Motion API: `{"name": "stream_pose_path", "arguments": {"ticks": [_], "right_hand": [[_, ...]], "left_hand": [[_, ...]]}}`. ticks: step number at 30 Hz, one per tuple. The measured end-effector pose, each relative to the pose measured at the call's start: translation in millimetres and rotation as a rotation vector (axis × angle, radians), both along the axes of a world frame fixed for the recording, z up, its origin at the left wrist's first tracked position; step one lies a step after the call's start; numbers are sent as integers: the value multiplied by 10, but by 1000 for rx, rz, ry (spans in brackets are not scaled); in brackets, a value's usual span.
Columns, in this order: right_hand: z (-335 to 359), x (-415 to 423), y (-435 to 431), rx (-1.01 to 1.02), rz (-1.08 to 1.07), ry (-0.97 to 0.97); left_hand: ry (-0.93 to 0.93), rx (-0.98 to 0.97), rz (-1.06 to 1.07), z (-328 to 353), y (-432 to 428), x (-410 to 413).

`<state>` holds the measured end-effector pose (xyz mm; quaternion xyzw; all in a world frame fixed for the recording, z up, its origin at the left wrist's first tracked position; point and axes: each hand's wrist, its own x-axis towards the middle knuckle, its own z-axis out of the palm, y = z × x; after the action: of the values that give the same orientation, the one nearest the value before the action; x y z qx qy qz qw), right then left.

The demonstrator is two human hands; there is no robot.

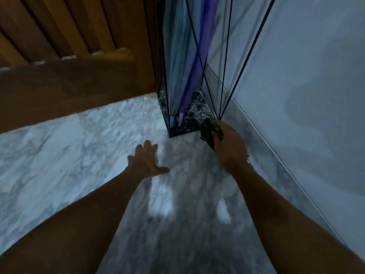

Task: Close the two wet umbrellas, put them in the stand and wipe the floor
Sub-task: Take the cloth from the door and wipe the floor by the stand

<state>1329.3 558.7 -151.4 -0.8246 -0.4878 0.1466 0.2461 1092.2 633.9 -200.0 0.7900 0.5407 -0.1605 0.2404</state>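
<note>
Final step of the task: we are looking at the start of the wiping of the floor (79,147). Both umbrellas are standing closed inside the stand (197,107), tips down on its dark speckled base, with the light-blue umbrella (177,66) toward the stand's left side and the purple umbrella (201,62) just beside it, nearer the middle. We are therefore judging the closing and stowing as done. The right hand (231,147) is hovering at the stand's front right corner, its fingers curled round a bunched dark cloth (209,133); whether the cloth is touching the base edge we cannot tell. The left hand (146,161) is lying in front of the stand, fingers spread and holding nothing; whether its palm is bearing on the marble we cannot tell. As we are reading it, the next move calls for lowering the cloth flat onto the floor in front of the stand and sweeping it across, clear of the stand's thin wires. Blur is hiding any water there.
</note>
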Motion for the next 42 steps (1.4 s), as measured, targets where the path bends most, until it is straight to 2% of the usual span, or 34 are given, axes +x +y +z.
{"name": "stream_pose_path", "arguments": {"ticks": [3,5,10,14,19,22,24,26,28,30,34,37,39,41,42], "right_hand": [[-14,190,132,-17,-49,-211],[-80,331,153,-55,-54,-273],[-671,441,26,-208,59,-283],[-931,44,36,-85,-42,-282],[-1029,-774,150,-17,305,-236],[-1019,-804,212,7,478,-274],[-1010,-568,216,26,436,-379],[-996,-226,180,3,257,-436],[-958,94,134,-92,123,-422],[-968,232,118,-185,97,-414],[-992,-90,112,-138,44,-340],[-998,-601,182,-95,253,-297],[-941,-865,274,-53,416,-294],[-911,-955,331,-44,459,-289],[-914,-955,313,-46,411,-290]], "left_hand": [[-7,24,-11,-35,18,-56],[-7,35,-7,-51,23,-48],[9,53,6,-144,32,-25],[-3,48,1,-147,53,14],[-36,55,22,-141,53,29],[-55,56,34,-129,47,36],[-32,42,22,-131,57,39],[-19,31,19,-135,67,41],[-19,29,19,-130,66,39],[-22,27,17,-125,66,40],[-28,16,7,-141,59,16],[-79,-11,9,-114,112,-53],[-180,-57,42,-85,202,-150],[-252,-62,86,-51,277,-282],[-272,-35,112,-64,312,-362]]}}
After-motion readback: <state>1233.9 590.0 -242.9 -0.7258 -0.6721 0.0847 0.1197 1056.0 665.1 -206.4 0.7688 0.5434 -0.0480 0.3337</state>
